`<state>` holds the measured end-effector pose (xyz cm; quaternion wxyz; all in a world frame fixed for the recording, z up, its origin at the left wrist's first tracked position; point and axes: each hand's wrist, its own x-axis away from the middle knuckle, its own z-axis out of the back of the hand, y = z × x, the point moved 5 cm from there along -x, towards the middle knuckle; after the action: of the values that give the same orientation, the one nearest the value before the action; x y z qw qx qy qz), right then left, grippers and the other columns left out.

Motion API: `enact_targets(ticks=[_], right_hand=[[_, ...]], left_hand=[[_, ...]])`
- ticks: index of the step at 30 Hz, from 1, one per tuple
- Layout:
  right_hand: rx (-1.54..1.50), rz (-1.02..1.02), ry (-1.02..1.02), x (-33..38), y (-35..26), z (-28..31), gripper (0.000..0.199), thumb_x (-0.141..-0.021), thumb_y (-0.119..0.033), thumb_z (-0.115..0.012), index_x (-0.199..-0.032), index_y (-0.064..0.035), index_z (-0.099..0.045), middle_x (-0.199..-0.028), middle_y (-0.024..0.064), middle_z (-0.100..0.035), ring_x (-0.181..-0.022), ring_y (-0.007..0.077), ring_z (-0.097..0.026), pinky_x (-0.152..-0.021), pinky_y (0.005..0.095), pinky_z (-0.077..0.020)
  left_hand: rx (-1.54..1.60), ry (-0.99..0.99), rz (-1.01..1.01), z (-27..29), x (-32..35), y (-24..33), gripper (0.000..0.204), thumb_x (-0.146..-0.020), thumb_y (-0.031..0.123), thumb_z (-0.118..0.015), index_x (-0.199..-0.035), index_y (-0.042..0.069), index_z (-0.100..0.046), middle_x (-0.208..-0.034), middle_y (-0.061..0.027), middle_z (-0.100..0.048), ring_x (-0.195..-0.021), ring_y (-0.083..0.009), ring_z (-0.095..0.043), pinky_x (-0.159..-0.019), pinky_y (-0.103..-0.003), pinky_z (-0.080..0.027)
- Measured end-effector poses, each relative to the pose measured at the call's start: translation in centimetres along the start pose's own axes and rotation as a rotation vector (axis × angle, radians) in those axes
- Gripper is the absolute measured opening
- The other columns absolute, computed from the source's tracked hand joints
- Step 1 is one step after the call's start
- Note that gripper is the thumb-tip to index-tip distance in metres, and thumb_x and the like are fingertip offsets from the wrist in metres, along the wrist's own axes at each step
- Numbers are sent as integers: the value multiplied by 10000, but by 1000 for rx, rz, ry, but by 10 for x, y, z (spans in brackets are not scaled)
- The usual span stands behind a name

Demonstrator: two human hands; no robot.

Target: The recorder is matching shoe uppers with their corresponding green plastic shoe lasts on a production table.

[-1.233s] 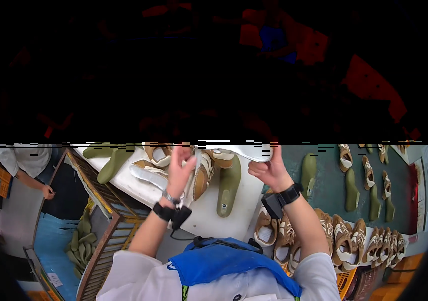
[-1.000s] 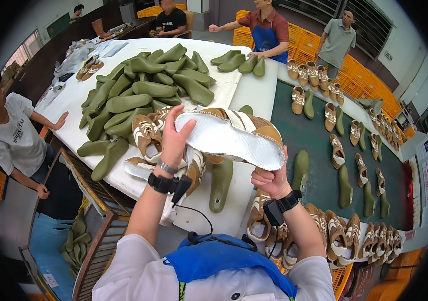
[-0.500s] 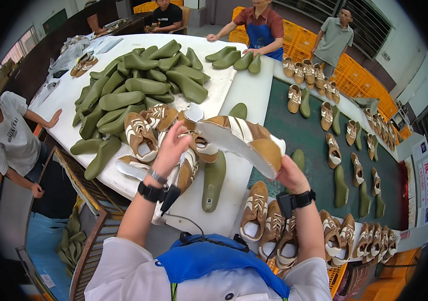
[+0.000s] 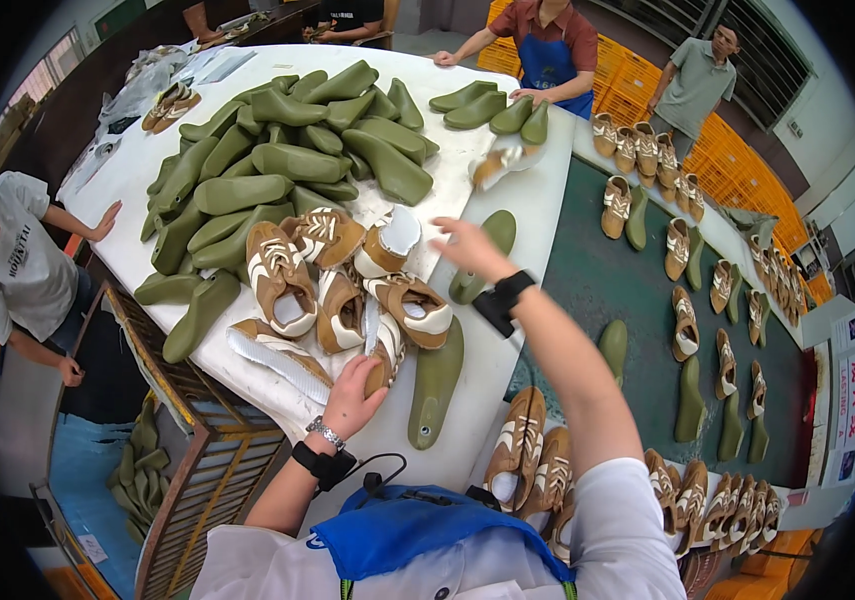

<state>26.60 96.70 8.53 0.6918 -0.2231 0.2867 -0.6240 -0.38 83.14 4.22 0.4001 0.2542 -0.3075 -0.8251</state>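
My left hand (image 4: 352, 398) is closed on the near end of a brown-and-white shoe (image 4: 388, 345) at the front of a loose pile of such shoes. My right hand (image 4: 469, 248) reaches forward over the table with its fingers stretched out and nothing in them. Beneath and beside it lies a green shoe last (image 4: 488, 252). Farther off, beyond my right fingers and apart from them, a brown-and-white shoe (image 4: 503, 166) appears smeared by motion. Another green last (image 4: 436, 385) lies to the right of my left hand.
A big heap of green lasts (image 4: 287, 150) covers the white table (image 4: 97, 215). On the right, a green conveyor belt (image 4: 587, 250) carries shoes paired with lasts. Shoes (image 4: 517, 445) line its near edge. A co-worker in a blue apron (image 4: 552, 70) stands across; another person (image 4: 27, 250) stands left.
The shoe held up in my right hand has left it and is now at the table's far side. My right hand has moved forward and left; my left hand has come down onto another shoe.
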Motion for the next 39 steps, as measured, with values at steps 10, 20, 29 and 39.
enact_targets(ticks=[10,20,29,39], right_hand=[[314,-50,-143,-10,-54,-61,586,-663,-153,-670,-1168,-138,-373,-1078,229,-515,-815,387,-576,-738,430,-474],[-473,-352,392,71,71,22,597,-659,-164,-670,-1146,-59,-341,-999,158,-546,-842,229,-576,-734,320,-481],[-896,-176,724,66,34,79,571,-769,-107,-624,-1223,-59,-280,-1003,108,-543,-849,162,-574,-666,261,-504],[-44,0,-244,69,9,-43,826,-726,-414,-666,-1335,-32,-259,-993,217,-582,-879,340,-576,-804,383,-453]], left_hand=[[-5,-110,12,-14,-4,-1,490,-705,125,-646,-1150,107,-442,-1111,-186,-475,-974,-368,-506,-822,-393,-442],[-70,-186,-58,-27,-9,3,600,-691,146,-671,-1218,116,-387,-1117,-194,-468,-951,-375,-518,-796,-401,-450],[-61,-64,136,-25,-1,-24,913,-661,154,-699,-1370,71,-129,-1169,-239,-469,-977,-380,-520,-798,-405,-450],[-58,-98,248,-20,3,-33,860,-687,175,-647,-1360,86,-120,-872,-267,-589,-753,-423,-576,-674,-463,-475]])
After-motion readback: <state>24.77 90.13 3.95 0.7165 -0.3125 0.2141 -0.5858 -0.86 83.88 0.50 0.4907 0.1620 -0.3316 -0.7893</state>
